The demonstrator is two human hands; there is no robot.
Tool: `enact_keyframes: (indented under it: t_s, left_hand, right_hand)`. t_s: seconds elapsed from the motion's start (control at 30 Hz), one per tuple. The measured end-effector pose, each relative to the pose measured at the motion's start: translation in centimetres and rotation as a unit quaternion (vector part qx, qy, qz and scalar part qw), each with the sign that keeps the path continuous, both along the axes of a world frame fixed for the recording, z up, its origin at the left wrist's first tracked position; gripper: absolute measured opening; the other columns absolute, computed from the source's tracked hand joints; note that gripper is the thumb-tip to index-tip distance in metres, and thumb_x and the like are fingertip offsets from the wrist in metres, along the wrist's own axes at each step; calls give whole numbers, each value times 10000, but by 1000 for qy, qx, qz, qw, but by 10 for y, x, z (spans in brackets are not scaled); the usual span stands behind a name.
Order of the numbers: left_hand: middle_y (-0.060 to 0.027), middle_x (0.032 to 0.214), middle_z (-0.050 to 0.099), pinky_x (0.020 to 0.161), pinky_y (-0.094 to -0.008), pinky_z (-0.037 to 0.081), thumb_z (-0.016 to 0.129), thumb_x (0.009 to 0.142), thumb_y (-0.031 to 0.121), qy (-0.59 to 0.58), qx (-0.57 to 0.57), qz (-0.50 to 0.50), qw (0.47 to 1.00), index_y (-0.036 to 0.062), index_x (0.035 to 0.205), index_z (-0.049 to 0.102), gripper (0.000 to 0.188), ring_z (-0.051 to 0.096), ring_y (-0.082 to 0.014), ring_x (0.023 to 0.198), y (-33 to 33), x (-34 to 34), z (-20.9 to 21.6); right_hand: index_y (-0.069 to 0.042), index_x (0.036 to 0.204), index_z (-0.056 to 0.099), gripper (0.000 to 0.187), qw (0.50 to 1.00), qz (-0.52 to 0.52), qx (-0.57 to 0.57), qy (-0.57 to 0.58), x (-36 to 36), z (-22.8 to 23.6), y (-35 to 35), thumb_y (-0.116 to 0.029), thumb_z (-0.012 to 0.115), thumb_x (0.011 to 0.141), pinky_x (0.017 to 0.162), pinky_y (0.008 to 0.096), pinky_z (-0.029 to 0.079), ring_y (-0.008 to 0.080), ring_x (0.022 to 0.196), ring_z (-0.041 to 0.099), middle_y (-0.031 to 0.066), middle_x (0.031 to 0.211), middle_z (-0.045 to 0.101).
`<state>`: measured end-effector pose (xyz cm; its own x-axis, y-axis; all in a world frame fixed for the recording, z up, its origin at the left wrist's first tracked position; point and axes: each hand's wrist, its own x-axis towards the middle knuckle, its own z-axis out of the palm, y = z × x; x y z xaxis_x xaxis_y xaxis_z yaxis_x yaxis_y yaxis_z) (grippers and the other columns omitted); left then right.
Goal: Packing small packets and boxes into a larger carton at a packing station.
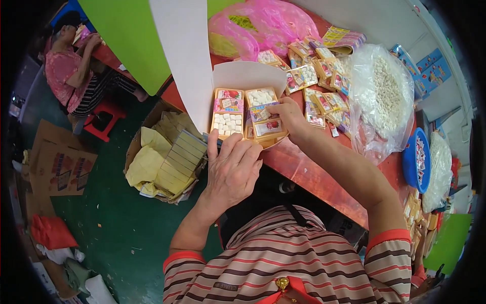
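Fingers (pixel 274 109) of the right hand (pixel 293 120) close narrowly on the right side of an upper tray (pixel 267 126), one tip lying over its printed label. It sits in the right half of a white-lined card box (pixel 250 76), overlapping a lower tray (pixel 261 96) whose white pieces show at the far end. From my remote seat I take the side grip as a way to keep the tray's face clear. The left hand (pixel 233 164) has its fingers somewhat spread at the box's near side, probably to steady it; whether they grip the wall, I cannot tell. Beside the upper tray, a left tray (pixel 228 114) lies flat, printed packet far, white pieces near.

Loose trays (pixel 324 78) are heaped on the red table (pixel 329 175), far right of the box, apparently within the right arm's reach. Beyond the near end of that heap, a clear bag (pixel 382 96) of white pieces leans to the right, and a blue basin (pixel 419 159) of small packets stands farther right.

As for print, the packets carry colourful purple and yellow labels with red, fruit-like pictures; their lettering is too small for me to read. A brown carton (pixel 63 162) at left bears dark and red printing.
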<state>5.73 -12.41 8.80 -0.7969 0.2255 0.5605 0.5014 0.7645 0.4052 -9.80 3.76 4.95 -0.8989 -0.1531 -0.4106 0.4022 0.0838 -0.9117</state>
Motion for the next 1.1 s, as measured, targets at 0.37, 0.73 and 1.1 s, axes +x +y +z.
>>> enact_keyframes:
  t_s: [0.37,0.73,1.1]
  left_hand:
    - [-35,976,589,1065,-540,189,638,761,48,5,-6,-15,1000,85,1021,615,263,519,-255,1056,-2,-5,-1]
    - [-38,983,605,1068,-546,185,633,766,24,-23,-20,-45,999,77,1002,631,242,540,-256,1048,-6,-11,8]
    - [-231,1224,542,980,-434,408,506,885,119,-123,11,9,992,-30,1179,547,333,505,-379,1162,1,-58,48]
  right_hand:
    - [20,836,634,287,939,284,166,97,-4,37,14,-265,634,800,452,313,470,179,554,621,109,680,620]
    - [51,798,637,353,919,261,295,-30,-10,42,5,-299,596,799,461,385,509,236,532,647,148,681,652]
    - [-87,1089,634,285,817,258,298,422,-1,14,50,-144,512,838,804,448,485,374,909,606,207,955,611]
